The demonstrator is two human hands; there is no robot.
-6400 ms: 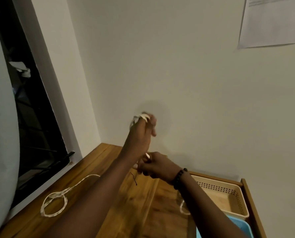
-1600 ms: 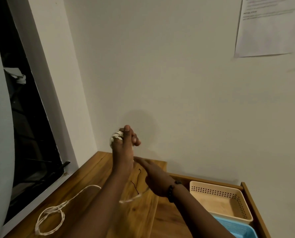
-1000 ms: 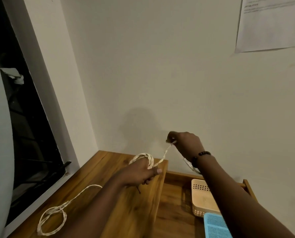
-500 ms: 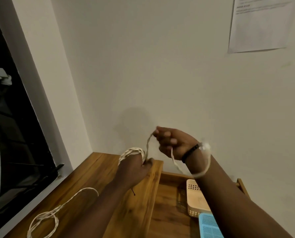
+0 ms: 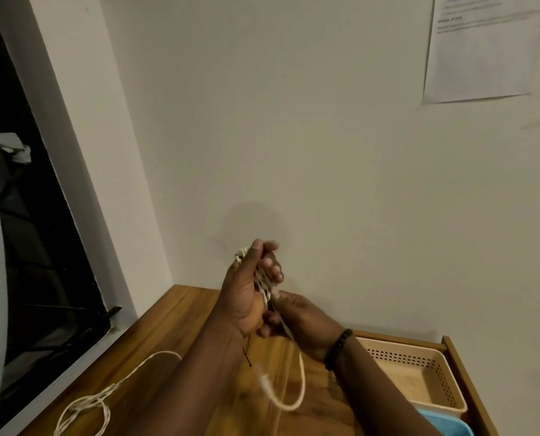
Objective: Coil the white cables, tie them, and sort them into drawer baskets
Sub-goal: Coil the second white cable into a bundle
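My left hand (image 5: 246, 291) is raised upright above the wooden top, with a white twisted cable (image 5: 264, 286) wound in loops around its fingers. Just below it, my right hand (image 5: 300, 316) pinches the same cable, whose loose tail (image 5: 289, 401) hangs down in a curve and ends in a blurred plug. A thin black tie (image 5: 248, 354) dangles under my left wrist. A second white cable (image 5: 86, 404) lies loosely looped on the wooden top (image 5: 174, 325) at the lower left. The beige basket (image 5: 420, 372) sits in the open drawer at the right.
A blue basket (image 5: 445, 426) shows at the bottom right, in front of the beige one. The drawer's wooden side (image 5: 464, 382) runs along the right. A wall stands close behind, with a paper sheet (image 5: 482, 48) taped on it. A dark window (image 5: 26, 231) fills the left.
My left hand has risen from the wooden top and turned upright with the coil. My right hand has dropped from above to below it, bringing the cable's tail down.
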